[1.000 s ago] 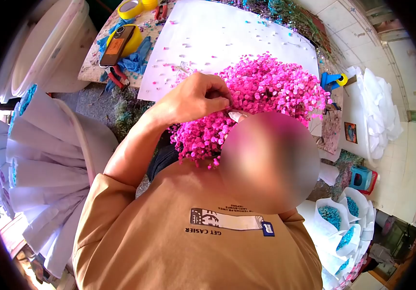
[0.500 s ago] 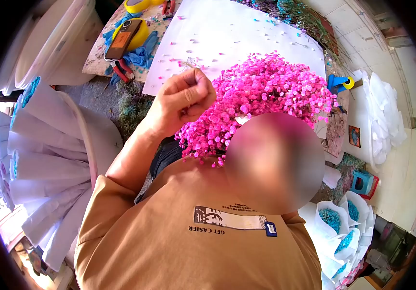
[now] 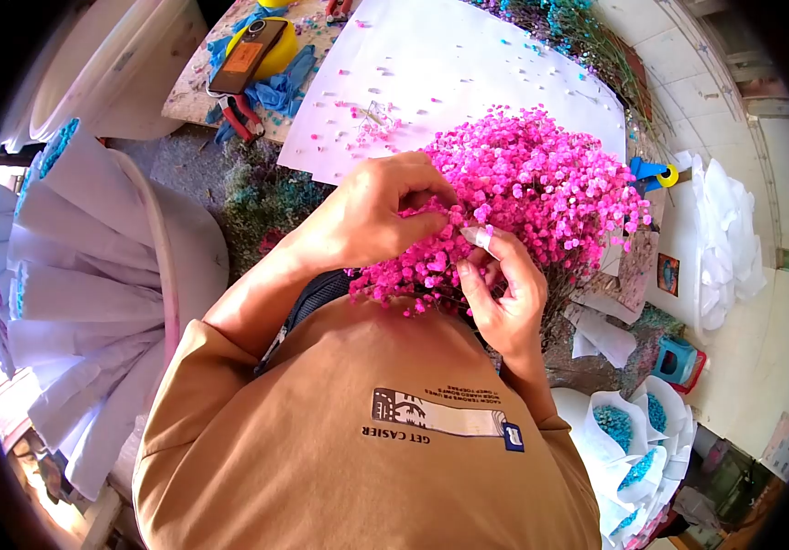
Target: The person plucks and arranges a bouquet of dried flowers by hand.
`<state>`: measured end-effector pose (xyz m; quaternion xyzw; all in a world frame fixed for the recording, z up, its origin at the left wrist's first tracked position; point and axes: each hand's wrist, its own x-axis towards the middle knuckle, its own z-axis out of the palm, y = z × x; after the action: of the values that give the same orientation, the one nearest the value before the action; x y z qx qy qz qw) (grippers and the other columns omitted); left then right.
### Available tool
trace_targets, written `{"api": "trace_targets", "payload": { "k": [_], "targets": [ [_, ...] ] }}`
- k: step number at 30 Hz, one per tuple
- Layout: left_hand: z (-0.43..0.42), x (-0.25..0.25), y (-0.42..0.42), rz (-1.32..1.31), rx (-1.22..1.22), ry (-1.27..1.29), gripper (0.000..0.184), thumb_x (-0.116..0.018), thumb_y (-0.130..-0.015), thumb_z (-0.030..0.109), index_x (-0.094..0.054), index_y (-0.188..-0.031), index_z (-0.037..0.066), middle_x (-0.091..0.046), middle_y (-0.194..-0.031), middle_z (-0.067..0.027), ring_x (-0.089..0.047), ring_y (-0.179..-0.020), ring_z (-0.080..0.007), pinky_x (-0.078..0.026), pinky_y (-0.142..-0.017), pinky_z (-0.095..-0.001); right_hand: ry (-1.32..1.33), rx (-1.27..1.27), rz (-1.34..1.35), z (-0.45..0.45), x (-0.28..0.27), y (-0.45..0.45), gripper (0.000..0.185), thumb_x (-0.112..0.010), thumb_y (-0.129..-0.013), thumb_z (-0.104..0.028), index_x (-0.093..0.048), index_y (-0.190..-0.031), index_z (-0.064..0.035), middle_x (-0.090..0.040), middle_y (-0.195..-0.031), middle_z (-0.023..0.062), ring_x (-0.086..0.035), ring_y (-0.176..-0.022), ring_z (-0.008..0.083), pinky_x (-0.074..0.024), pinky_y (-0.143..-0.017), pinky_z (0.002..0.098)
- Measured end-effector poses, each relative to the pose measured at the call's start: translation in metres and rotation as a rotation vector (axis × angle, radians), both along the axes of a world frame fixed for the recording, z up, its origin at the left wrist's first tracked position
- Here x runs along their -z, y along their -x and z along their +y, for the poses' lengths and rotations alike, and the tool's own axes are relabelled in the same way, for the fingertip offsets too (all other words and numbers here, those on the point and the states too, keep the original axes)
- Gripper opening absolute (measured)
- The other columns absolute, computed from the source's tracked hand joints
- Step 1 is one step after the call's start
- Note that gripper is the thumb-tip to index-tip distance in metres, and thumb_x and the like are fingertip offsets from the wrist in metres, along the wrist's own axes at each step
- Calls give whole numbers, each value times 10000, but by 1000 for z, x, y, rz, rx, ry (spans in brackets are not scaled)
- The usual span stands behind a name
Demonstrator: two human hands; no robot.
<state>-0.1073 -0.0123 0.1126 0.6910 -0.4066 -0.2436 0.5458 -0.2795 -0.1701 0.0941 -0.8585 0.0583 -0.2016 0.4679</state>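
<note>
A large bunch of pink flowers [image 3: 541,179] lies in front of my chest, over the near edge of a white sheet [image 3: 394,82]. My left hand [image 3: 381,211] reaches in from the left, with its thumb and fingers pinched on the blossoms at the near left side of the bunch. Just right of it, my right hand [image 3: 509,289] has curled fingers at the bunch's near edge, against small blossoms. White tape wraps one of its fingers. Some thin stems show below the blossoms, near my right hand. A small loose sprig [image 3: 376,119] rests on the sheet among scattered petals.
At the back left are a phone [image 3: 248,55] on a yellow tape roll, blue gloves [image 3: 280,87] and red-handled pliers [image 3: 241,117]. A tub [image 3: 170,247] with white-wrapped bunches stands left. Wrapped blue bunches [image 3: 614,426] stand lower right. A blue tape dispenser [image 3: 642,172] is right.
My left hand pulled back from the blossoms, then returned to them, its fingers again on the bunch. My right hand, earlier hidden behind a blurred area, now shows beside it.
</note>
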Motion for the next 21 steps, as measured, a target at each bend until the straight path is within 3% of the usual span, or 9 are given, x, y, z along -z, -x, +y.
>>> {"api": "trace_targets", "payload": {
  "k": [2,6,9,11,12,13,16,18,21],
  "targets": [
    [-1,8,-1,-179,34,76,197,-702,-821,10,-706,-1016,-10,-603,-841,-60,-562,-763,-151,-463,-675,-317,-13,-3,-4,0,1,1,396,-733,-826,59,-679,-1205,-43,-704,-1143,100,-642,-740,117,-450,-583,252],
    [-3,12,1,-177,7,107,155,-684,-815,-11,-693,-970,-5,-602,-848,-68,-560,-763,-157,-455,-669,-305,-16,1,4,2,-4,0,378,-724,-824,63,-675,-1188,-27,-708,-1143,114,-646,-758,149,-496,-656,280],
    [2,8,3,103,-100,155,114,-623,-872,-52,-624,-951,29,-570,-828,-12,-544,-757,-132,-458,-675,-284,-18,-20,-11,2,-6,-2,364,-720,-822,59,-672,-1176,-13,-712,-1145,130,-655,-795,195,-526,-737,320],
    [1,14,-9,479,-60,265,45,-555,-979,68,-590,-966,43,-524,-800,18,-432,-644,-71,-346,-566,-222,0,-50,-17,1,-4,-1,354,-722,-823,43,-669,-1170,-4,-714,-1149,151,-664,-877,267,-539,-807,358],
    [3,9,-17,757,-19,260,99,-533,-1008,118,-583,-961,46,-514,-791,21,-390,-613,-53,-296,-533,-207,0,-44,-19,2,-5,-1,354,-722,-823,43,-669,-1170,-4,-714,-1149,151,-664,-877,267,-539,-807,358],
    [-2,11,-21,789,47,303,189,-510,-1039,206,-607,-1016,45,-515,-781,23,-345,-592,-35,-226,-506,-201,14,-53,-14,2,-5,-1,349,-722,-826,39,-669,-1168,-4,-713,-1150,154,-665,-889,280,-541,-807,362],
    [-20,-5,-21,693,37,95,199,-535,-1020,200,-644,-1074,42,-528,-782,29,-362,-599,-34,-248,-514,-209,41,-57,-9,4,-7,-2,343,-722,-830,32,-667,-1166,-2,-709,-1147,160,-667,-900,300,-546,-810,379],
    [-40,-2,-24,206,88,71,241,-639,-950,196,-700,-1069,-5,-654,-868,-24,-565,-717,-100,-459,-618,-279,35,-52,16,5,-8,-2,340,-721,-834,29,-663,-1168,3,-705,-1138,166,-671,-921,321,-549,-826,395],
    [-52,-2,-21,48,84,-218,238,-667,-930,160,-705,-1073,-27,-684,-895,-68,-615,-795,-131,-510,-703,-297,58,-51,6,4,-5,0,336,-721,-839,23,-659,-1169,6,-701,-1130,176,-678,-954,340,-552,-841,407]
  ]
}}
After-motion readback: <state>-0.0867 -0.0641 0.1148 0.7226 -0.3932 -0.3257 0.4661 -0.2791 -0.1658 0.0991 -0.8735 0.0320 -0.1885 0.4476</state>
